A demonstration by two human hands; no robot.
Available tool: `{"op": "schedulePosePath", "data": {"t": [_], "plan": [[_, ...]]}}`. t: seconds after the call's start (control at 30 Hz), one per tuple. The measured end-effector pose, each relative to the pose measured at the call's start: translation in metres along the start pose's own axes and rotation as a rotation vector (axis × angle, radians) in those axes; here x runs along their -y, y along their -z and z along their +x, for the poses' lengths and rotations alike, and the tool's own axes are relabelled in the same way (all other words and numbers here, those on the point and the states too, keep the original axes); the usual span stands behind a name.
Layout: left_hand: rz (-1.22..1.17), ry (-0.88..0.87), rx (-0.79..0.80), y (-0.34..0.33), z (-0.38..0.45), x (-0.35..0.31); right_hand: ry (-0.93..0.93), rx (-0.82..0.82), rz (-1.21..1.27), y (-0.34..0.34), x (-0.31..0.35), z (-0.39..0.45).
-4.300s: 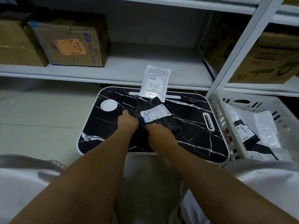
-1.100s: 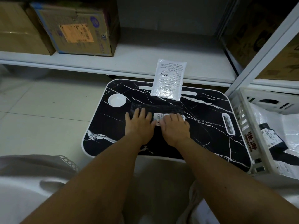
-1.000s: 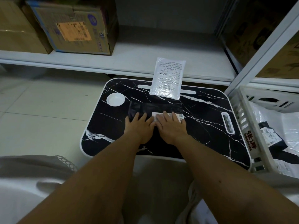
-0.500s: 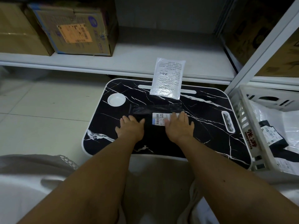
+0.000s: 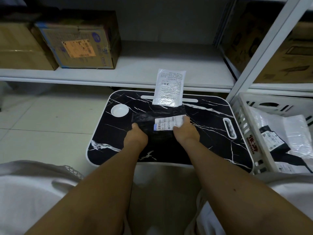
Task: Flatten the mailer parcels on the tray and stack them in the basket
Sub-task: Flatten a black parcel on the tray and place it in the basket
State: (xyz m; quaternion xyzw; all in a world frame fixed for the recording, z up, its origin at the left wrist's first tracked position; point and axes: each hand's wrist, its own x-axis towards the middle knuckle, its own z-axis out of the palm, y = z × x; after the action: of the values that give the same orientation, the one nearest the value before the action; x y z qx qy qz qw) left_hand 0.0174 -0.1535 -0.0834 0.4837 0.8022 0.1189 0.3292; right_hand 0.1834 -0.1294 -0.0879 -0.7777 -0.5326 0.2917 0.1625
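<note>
1. Head view: left hand (image 5: 135, 137) grips the black mailer's (image 5: 149, 116) left edge; right hand (image 5: 185, 131) pinches its right side by the label (image 5: 167, 123).
2. Mailer lies on the black tray (image 5: 211, 116).
3. White basket (image 5: 243, 126) sits right.

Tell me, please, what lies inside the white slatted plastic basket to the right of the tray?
The white slatted plastic basket holds white plastic mailers and a black mailer with a white label lying on them. Anything beneath them is covered.
</note>
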Motion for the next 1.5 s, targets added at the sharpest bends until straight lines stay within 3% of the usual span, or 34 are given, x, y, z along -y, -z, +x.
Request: {"op": "schedulePosePath", "data": {"t": [0.2,0.37,0.6,0.77,1.07,1.23,1.5], "plan": [[-0.062,-0.053,-0.068,0.014,-0.015,-0.025,0.09,-0.005,-0.03,0.04,0.018,0.001],[-0.085,-0.173,-0.122,0.023,-0.033,-0.075,0.115,-0.084,-0.036,0.112,0.026,0.002],[-0.126,-0.399,-0.095,0.002,-0.072,-0.176,0.071,-0.222,0.026,0.225,-0.022,0.011],[-0.054,-0.61,0.089,-0.037,-0.107,-0.246,-0.11,-0.396,0.115,0.283,-0.103,0.021],[0.38,-0.809,0.532,-0.129,-0.155,-0.326,-0.491,-0.486,0.138,0.33,-0.267,0.01],[0.656,-0.87,0.656,-0.168,-0.178,-0.344,-0.621,-0.46,0.111,0.328,-0.325,0.0],[0.744,-0.864,0.78,-0.242,-0.188,-0.315,-0.619,-0.375,-0.18,0.302,-0.388,-0.005]]}}
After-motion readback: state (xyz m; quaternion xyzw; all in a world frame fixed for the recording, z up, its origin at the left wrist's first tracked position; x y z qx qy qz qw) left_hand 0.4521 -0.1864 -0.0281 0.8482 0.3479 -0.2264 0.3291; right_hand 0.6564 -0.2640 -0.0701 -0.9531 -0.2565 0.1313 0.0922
